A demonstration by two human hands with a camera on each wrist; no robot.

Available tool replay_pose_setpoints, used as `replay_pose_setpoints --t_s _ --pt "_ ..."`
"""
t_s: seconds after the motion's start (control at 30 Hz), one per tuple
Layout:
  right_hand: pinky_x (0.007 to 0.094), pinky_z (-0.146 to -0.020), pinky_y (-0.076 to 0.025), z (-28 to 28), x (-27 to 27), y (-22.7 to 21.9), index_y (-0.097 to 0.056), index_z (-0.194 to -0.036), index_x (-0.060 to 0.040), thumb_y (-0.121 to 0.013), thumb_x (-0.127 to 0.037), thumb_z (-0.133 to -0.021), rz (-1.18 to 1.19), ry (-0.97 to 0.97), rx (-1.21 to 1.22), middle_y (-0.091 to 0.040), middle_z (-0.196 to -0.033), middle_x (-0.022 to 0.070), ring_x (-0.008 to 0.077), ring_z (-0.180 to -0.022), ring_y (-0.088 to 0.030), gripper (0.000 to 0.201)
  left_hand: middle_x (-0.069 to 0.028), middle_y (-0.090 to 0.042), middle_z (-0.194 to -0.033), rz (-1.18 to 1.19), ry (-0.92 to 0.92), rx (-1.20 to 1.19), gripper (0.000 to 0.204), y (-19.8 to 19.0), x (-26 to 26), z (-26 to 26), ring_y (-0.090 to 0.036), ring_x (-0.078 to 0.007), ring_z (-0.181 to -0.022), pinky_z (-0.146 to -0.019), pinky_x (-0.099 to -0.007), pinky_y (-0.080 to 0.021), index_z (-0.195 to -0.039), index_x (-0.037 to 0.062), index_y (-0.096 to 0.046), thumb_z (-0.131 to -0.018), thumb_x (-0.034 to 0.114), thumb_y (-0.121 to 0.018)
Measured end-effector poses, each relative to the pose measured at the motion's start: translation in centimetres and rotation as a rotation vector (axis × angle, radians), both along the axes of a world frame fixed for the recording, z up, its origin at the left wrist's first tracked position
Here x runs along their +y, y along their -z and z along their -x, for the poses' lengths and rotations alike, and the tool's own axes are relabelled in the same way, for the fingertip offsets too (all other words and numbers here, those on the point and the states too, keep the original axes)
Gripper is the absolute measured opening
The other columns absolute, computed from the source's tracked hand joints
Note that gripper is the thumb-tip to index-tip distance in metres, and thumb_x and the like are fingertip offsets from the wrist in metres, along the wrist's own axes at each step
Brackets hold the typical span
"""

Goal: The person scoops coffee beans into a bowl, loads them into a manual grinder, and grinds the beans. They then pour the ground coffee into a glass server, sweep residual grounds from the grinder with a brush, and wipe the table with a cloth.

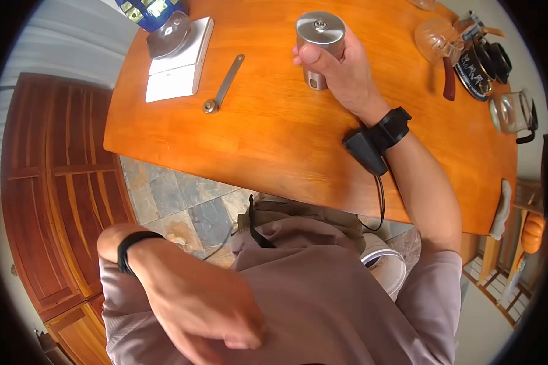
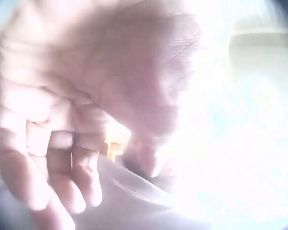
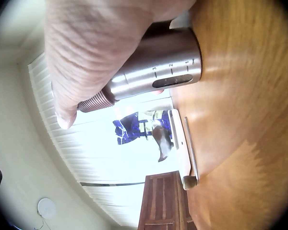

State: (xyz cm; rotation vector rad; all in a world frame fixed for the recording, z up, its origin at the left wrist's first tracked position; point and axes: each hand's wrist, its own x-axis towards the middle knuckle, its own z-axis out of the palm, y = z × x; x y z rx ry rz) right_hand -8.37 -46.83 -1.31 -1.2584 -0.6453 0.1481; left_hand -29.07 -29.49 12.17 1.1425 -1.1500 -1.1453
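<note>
My right hand (image 1: 354, 76) grips a stainless steel manual coffee grinder (image 1: 320, 35), thumb across its near side. The grinder stands upright, its base at the table top, with a small nut at the centre of its lid. In the right wrist view, a slot window with numbered marks shows on the grinder's (image 3: 158, 62) lower body. To the left on the table lies a metal crank handle (image 1: 229, 80) with a round knob. My left hand (image 1: 207, 301) hangs in front of my torso, fingers loosely curled and holding nothing; it is a little blurred.
A white scale (image 1: 173, 86) with a clear dish (image 1: 169, 38) on it sits at the left, beside a blue bag (image 1: 141, 12). Toward the right stand a glass pot (image 1: 433, 38) with a dark red handle, a black item (image 1: 472, 73) and a glass carafe (image 1: 506, 112).
</note>
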Motion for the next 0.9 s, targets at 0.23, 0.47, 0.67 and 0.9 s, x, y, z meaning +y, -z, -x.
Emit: replay_pose_setpoints --t_s 0.23,0.47,0.67,0.9 --pt "0.0215 -0.06 -0.049 0.1 0.2 0.0 -0.057 -0.121 -0.005 -0.084 -0.049 -0.085 -0.011 0.038 -0.013 -0.063 -0.092 -0.0003 0.0054 -0.073 -0.058 0.062 -0.0179 -0.064 -0.067 0.104 0.291 -0.148 0.041 -0.6 -3.4 0.0 -0.065 -0.0356 -0.065 -0.061 -0.0418 -0.053 -0.068 -0.0025 -0.064 -0.097 0.026 -0.057" --pt "0.0213 -0.06 -0.048 0.1 0.4 0.1 -0.057 -0.121 -0.0051 -0.085 -0.047 -0.085 -0.035 0.024 -0.007 -0.063 -0.092 -0.0001 0.0055 -0.073 -0.058 0.061 -0.0118 -0.059 -0.061 0.354 -0.234 0.012 0.037 -0.5 -3.3 0.2 -0.059 -0.0252 -0.052 -0.049 -0.0367 -0.049 -0.065 0.001 -0.063 -0.096 0.021 -0.061" --pt "0.0227 -0.064 -0.051 0.0 -0.2 0.0 -0.057 -0.121 -0.0035 -0.084 -0.042 -0.086 -0.018 0.013 0.035 -0.064 -0.093 0.0009 0.007 -0.076 -0.06 0.059 -0.0028 -0.054 -0.051 0.756 -0.815 -0.104 0.034 0.0 -3.9 1.3 -0.056 -0.0162 -0.04 -0.032 -0.0278 -0.039 -0.063 0.0029 -0.06 -0.095 0.017 -0.061" --pt "0.0265 -0.071 -0.053 -0.1 0.0 0.1 -0.057 -0.124 -0.0017 -0.08 -0.039 -0.09 -0.027 0.022 0.023 -0.067 -0.098 0.006 0.0118 -0.083 -0.066 0.056 -0.0033 -0.055 -0.051 0.69 -0.845 -0.213 0.035 -1.0 -4.5 1.4 -0.056 -0.0161 -0.04 -0.033 -0.0273 -0.041 -0.063 0.0032 -0.06 -0.095 0.018 -0.062"
